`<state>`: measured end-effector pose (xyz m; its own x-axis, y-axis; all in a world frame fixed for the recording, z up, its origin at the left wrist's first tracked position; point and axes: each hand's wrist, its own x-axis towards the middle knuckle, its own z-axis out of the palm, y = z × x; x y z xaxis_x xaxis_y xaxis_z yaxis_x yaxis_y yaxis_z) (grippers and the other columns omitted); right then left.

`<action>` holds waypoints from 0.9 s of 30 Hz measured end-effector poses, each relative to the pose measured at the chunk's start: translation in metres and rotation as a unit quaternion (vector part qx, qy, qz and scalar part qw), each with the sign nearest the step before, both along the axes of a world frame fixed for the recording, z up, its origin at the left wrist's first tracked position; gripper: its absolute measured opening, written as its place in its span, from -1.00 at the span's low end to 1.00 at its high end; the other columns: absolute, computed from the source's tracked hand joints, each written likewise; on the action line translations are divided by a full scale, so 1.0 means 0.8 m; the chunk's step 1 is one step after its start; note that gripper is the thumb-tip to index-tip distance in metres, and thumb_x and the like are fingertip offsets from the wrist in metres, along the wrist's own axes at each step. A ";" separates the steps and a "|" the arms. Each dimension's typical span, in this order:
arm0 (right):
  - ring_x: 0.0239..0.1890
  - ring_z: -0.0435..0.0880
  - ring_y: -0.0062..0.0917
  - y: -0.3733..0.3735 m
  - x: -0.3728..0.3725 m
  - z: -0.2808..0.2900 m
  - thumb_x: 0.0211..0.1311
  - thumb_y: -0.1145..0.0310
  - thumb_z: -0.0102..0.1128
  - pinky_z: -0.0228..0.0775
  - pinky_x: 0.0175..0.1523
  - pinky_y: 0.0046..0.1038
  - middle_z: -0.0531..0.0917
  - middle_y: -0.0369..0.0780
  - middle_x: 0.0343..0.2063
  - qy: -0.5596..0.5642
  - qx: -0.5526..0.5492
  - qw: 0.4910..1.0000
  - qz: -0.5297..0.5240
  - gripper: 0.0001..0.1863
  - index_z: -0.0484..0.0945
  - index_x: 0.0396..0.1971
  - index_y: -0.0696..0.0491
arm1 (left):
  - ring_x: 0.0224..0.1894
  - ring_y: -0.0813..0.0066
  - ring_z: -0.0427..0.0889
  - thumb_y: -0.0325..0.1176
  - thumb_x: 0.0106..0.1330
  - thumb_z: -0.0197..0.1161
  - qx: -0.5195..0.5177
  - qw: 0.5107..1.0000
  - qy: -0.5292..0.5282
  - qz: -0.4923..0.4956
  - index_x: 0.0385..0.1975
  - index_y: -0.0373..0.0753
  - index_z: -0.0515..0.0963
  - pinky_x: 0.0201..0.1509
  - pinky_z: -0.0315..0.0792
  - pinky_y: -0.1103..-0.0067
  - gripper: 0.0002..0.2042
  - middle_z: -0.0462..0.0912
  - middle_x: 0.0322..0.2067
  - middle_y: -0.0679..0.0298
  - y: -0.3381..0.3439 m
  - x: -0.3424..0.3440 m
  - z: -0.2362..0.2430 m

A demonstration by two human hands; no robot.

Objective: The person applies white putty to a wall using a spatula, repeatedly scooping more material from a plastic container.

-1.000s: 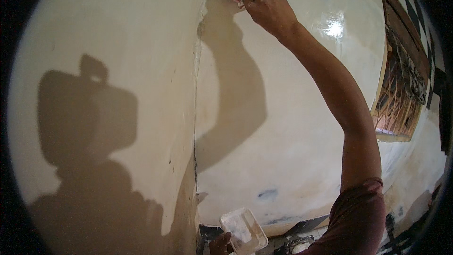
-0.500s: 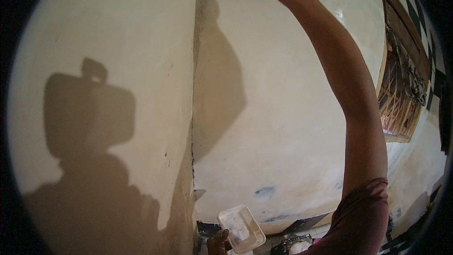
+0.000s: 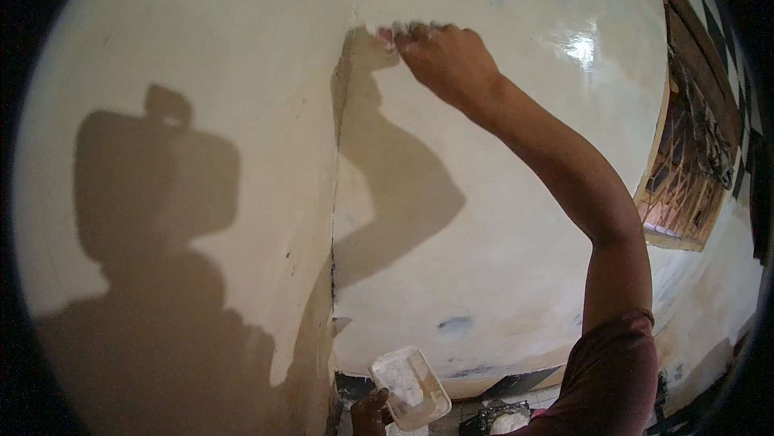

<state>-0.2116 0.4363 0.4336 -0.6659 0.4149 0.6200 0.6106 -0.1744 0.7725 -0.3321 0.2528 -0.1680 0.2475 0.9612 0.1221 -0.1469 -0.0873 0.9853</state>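
Tilting the plastic tub point(image 3: 429, 410) clamped in the left grip point(image 3: 370, 415) could spill white contents point(image 3: 409, 388); the right grip point(image 3: 451, 63) clamps a pinkish wad point(image 3: 387, 36).

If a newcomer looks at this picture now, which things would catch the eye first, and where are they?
Probably the large dark shadow across the left wall comes first. Next is the bare right arm curving up from the lower right, its hand gripping a mostly hidden pinkish item near the upper middle. At bottom centre, the left hand holds a whitish-smeared plastic tub.
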 end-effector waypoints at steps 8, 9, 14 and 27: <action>-0.28 0.70 -0.26 0.069 0.031 0.081 0.16 0.43 0.11 0.60 -0.42 -0.27 0.66 -0.09 -0.33 -0.071 0.131 0.989 0.014 -0.63 0.46 0.01 0.07 | 0.13 0.16 0.43 -0.16 0.47 -0.34 -0.061 0.993 0.075 -0.069 0.16 -0.27 0.40 0.19 0.28 0.28 -0.53 0.45 0.12 0.03 -0.003 -0.004 0.084; -0.28 0.70 -0.26 0.082 0.023 0.056 0.17 0.41 0.10 0.60 -0.42 -0.25 0.66 -0.12 -0.35 -0.050 0.089 0.994 -0.035 -0.66 0.47 -0.02 0.06 | 0.12 0.17 0.44 -0.13 0.46 -0.33 -0.171 0.984 0.016 -0.051 0.14 -0.27 0.42 0.18 0.29 0.27 -0.52 0.45 0.12 0.02 -0.005 0.003 0.086; -0.36 0.70 -0.27 -0.007 -0.005 -0.019 0.21 0.35 0.05 0.58 -0.36 -0.24 0.67 -0.14 -0.39 0.028 -0.046 0.997 -0.051 -0.81 0.56 -0.24 0.06 | 0.14 0.14 0.41 -0.06 0.43 -0.32 0.353 0.867 0.314 0.161 0.16 -0.24 0.41 0.23 0.22 0.23 -0.48 0.43 0.13 0.02 0.000 -0.019 0.011; -0.36 0.67 -0.32 0.058 0.023 0.201 0.19 0.38 0.01 0.53 -0.31 -0.28 0.66 -0.16 -0.39 -0.037 0.153 0.986 0.047 -0.82 0.55 -0.26 0.04 | 0.17 0.15 0.37 -0.06 0.44 -0.34 0.141 0.981 0.127 0.027 0.20 -0.27 0.34 0.30 0.11 0.21 -0.47 0.40 0.16 0.04 -0.016 -0.019 0.051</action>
<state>-0.1929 0.4828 0.5943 -0.7404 0.1494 0.6554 0.5798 -0.3514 0.7351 -0.3473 0.2397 -0.1272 0.2539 0.9105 0.3264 0.1121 -0.3629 0.9251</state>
